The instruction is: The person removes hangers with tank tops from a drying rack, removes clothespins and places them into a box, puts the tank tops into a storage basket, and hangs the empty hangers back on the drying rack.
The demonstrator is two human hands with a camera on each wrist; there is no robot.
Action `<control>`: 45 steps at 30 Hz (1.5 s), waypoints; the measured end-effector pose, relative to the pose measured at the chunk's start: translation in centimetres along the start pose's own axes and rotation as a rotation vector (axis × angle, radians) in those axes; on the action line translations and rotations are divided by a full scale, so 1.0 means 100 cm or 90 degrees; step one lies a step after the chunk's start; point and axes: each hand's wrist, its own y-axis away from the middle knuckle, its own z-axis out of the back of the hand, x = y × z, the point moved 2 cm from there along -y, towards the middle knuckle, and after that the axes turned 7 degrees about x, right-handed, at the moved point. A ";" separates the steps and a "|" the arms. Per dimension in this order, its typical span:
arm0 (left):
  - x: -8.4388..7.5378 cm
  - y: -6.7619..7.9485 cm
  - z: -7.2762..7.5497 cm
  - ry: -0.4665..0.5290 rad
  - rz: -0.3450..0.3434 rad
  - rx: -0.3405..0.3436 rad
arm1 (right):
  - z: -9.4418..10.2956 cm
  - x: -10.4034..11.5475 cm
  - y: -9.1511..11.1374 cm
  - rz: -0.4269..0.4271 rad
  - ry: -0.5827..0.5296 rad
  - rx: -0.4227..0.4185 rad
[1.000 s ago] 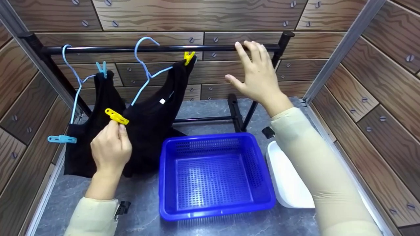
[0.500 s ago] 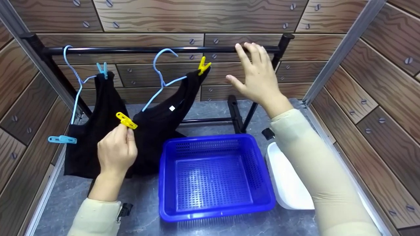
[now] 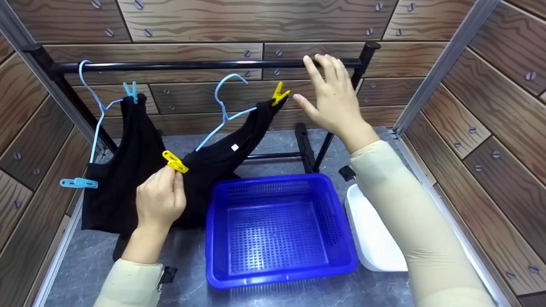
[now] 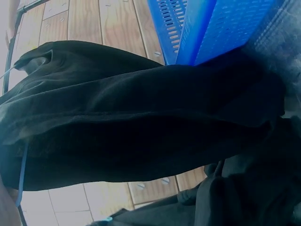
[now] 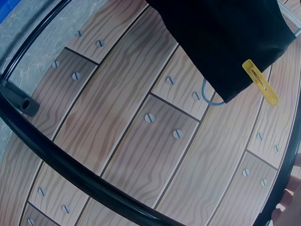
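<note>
A black tank top (image 3: pixel 243 136) hangs on a blue hanger (image 3: pixel 224 106), tilted with its right end higher. My left hand (image 3: pixel 160 198) pinches its left shoulder beside a yellow clothespin (image 3: pixel 175 161). Another yellow clothespin (image 3: pixel 279 94) clips the far shoulder, also visible as a yellow clothespin (image 5: pixel 260 82) in the right wrist view. The hanger's hook stands below the black rail (image 3: pixel 192 65), off it. Fingertips of my right hand (image 3: pixel 335 98) rest on the rail near its right end, fingers extended and spread. What exactly lies between my left fingertips is hidden.
A second black top (image 3: pixel 136 170) with blue clothespins hangs on a blue hanger (image 3: pixel 100 106) at the rail's left. A blue basket (image 3: pixel 277 279) stands on the floor below. A white tub (image 3: pixel 375 238) is right of it, partly under my right forearm. Wood-patterned walls surround the rack.
My left hand has moved right and slightly down with the black tank top and hanger. The hook has gone from rail height to below the rail. My right hand has stayed in place.
</note>
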 end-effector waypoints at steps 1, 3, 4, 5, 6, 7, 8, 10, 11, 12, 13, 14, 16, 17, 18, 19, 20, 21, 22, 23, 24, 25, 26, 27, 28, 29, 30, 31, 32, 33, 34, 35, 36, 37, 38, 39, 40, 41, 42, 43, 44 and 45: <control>-0.001 0.000 -0.001 0.005 -0.001 0.000 | 0.000 0.000 0.000 -0.001 -0.002 0.001; -0.003 0.000 -0.003 0.015 -0.007 -0.001 | 0.000 0.000 0.000 -0.002 -0.005 0.001; -0.004 -0.001 -0.004 0.018 -0.010 -0.001 | 0.000 0.000 0.000 -0.002 -0.007 0.000; -0.005 -0.001 -0.005 0.021 -0.014 0.000 | 0.000 0.000 0.000 -0.001 -0.007 -0.001; -0.007 -0.001 -0.006 0.024 -0.018 0.001 | 0.000 0.000 0.000 0.000 -0.008 -0.003; -0.008 -0.002 -0.007 0.026 -0.022 0.002 | 0.000 0.000 0.000 0.002 -0.008 -0.006; -0.010 -0.002 -0.009 0.028 -0.027 0.003 | 0.000 0.000 0.000 0.004 -0.009 -0.009; -0.012 -0.003 -0.011 0.031 -0.034 0.007 | 0.000 0.000 -0.001 0.008 -0.009 -0.014; -0.014 -0.003 -0.012 0.034 -0.037 0.009 | 0.000 0.000 -0.001 0.009 -0.009 -0.016; -0.015 -0.003 -0.013 0.037 -0.039 0.011 | 0.000 0.000 -0.001 0.010 -0.009 -0.018; -0.016 -0.003 -0.014 0.039 -0.041 0.013 | 0.000 0.000 0.000 0.011 -0.009 -0.019; -0.017 -0.003 -0.014 0.041 -0.043 0.014 | 0.000 0.000 -0.001 0.011 -0.009 -0.020; -0.018 -0.004 -0.016 0.045 -0.046 0.014 | 0.000 0.000 -0.001 0.011 -0.008 -0.020; -0.019 -0.004 -0.016 0.046 -0.048 0.015 | 0.000 0.000 -0.001 0.011 -0.008 -0.021; -0.020 -0.004 -0.016 0.047 -0.050 0.014 | 0.001 0.000 -0.001 0.011 -0.008 -0.022; -0.021 -0.004 -0.016 0.048 -0.052 0.015 | 0.001 0.000 -0.001 0.011 -0.009 -0.022; -0.021 -0.004 -0.017 0.049 -0.056 0.014 | 0.001 0.000 -0.001 0.011 -0.010 -0.023; -0.022 -0.004 -0.017 0.051 -0.061 0.013 | 0.001 0.000 -0.001 0.011 -0.012 -0.024; -0.024 -0.004 -0.017 0.052 -0.067 0.013 | 0.001 0.000 -0.001 0.011 -0.013 -0.025; -0.025 -0.004 -0.017 0.054 -0.074 0.013 | 0.001 0.000 -0.001 0.011 -0.014 -0.025; -0.026 -0.004 -0.018 0.058 -0.081 0.011 | 0.001 0.000 -0.001 0.009 -0.014 -0.024; -0.027 -0.003 -0.019 0.062 -0.089 0.009 | 0.001 0.000 -0.001 0.008 -0.014 -0.022; -0.028 -0.003 -0.019 0.067 -0.097 0.009 | 0.001 0.000 -0.001 0.008 -0.015 -0.021; -0.029 -0.002 -0.020 0.072 -0.104 0.010 | 0.001 0.000 -0.001 0.007 -0.015 -0.019; -0.031 0.000 -0.021 0.076 -0.110 0.013 | 0.001 0.000 -0.001 0.006 -0.014 -0.016; -0.032 0.001 -0.023 0.081 -0.116 0.016 | 0.001 0.000 -0.001 0.006 -0.014 -0.014; -0.033 0.003 -0.024 0.085 -0.120 0.021 | 0.001 0.001 -0.001 0.006 -0.016 -0.012; -0.034 0.004 -0.025 0.090 -0.124 0.025 | 0.001 0.001 -0.001 0.005 -0.016 -0.010; -0.035 0.006 -0.027 0.094 -0.128 0.030 | 0.002 0.001 -0.001 0.005 -0.015 -0.008; -0.036 0.008 -0.028 0.097 -0.131 0.034 | 0.002 0.000 -0.001 0.004 -0.014 -0.005; -0.036 0.010 -0.030 0.099 -0.133 0.037 | 0.002 0.000 -0.001 0.004 -0.014 -0.003; -0.037 0.012 -0.031 0.102 -0.134 0.041 | 0.002 0.000 -0.001 0.003 -0.014 -0.002; -0.038 0.014 -0.033 0.105 -0.136 0.043 | 0.002 0.000 0.000 0.003 -0.014 -0.001; -0.038 0.016 -0.034 0.107 -0.136 0.046 | 0.002 0.000 0.000 0.003 -0.013 -0.001; -0.039 0.018 -0.035 0.109 -0.136 0.050 | 0.002 0.000 0.000 0.003 -0.012 -0.002; -0.039 0.020 -0.036 0.111 -0.135 0.055 | 0.002 0.000 0.000 0.003 -0.014 -0.004; -0.040 0.022 -0.038 0.113 -0.134 0.058 | 0.002 0.000 0.000 0.003 -0.014 -0.006; -0.040 0.024 -0.039 0.115 -0.132 0.062 | 0.002 0.000 0.000 0.003 -0.013 -0.008; -0.041 0.026 -0.040 0.118 -0.130 0.065 | 0.002 0.000 0.000 0.003 -0.012 -0.008; -0.041 0.028 -0.041 0.118 -0.127 0.070 | 0.002 0.001 0.000 0.003 -0.012 -0.009; -0.041 0.030 -0.042 0.121 -0.124 0.073 | 0.002 0.001 0.000 0.003 -0.013 -0.008; -0.041 0.033 -0.044 0.122 -0.122 0.079 | 0.002 0.001 -0.001 0.003 -0.014 -0.007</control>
